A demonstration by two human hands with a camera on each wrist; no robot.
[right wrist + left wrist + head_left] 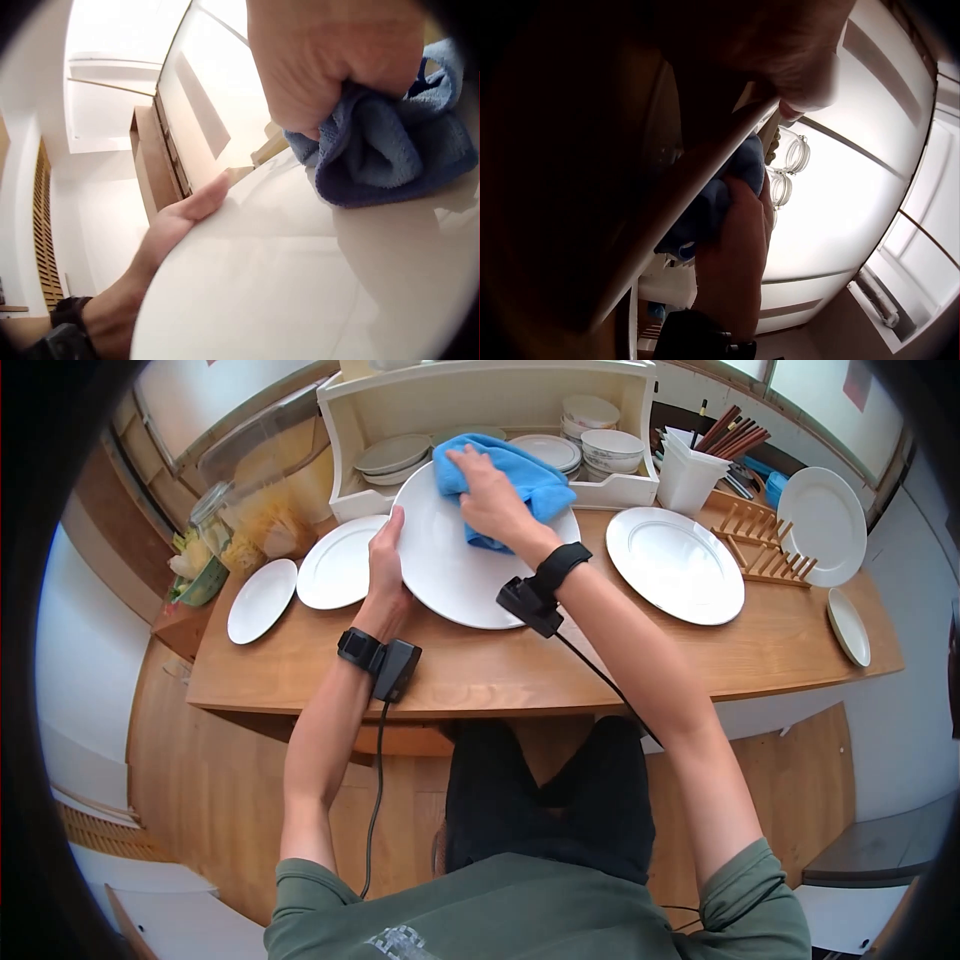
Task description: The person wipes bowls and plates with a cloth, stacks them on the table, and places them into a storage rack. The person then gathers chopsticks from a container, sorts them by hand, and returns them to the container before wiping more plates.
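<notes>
A large white plate [440, 560] is held tilted over the table's near middle. My left hand [387, 565] grips its left edge, with the thumb on the rim and the other fingers hidden behind it. On the plate's upper face, my right hand [490, 495] holds a bunched blue cloth [545, 490] against the surface near the far edge. The right wrist view shows the folded cloth [375, 161] bunched beneath the curled right hand. From the left wrist, the plate [682, 195] appears edge-on and dark.
White plates [343, 563] lie to the left, and a round one [675, 565] to the right. Behind stands a white shelf [480, 405] with stacked bowls [612, 448]. At the right are a wooden dish rack [765, 545], an upright plate [825, 525] and a chopstick holder [690, 472].
</notes>
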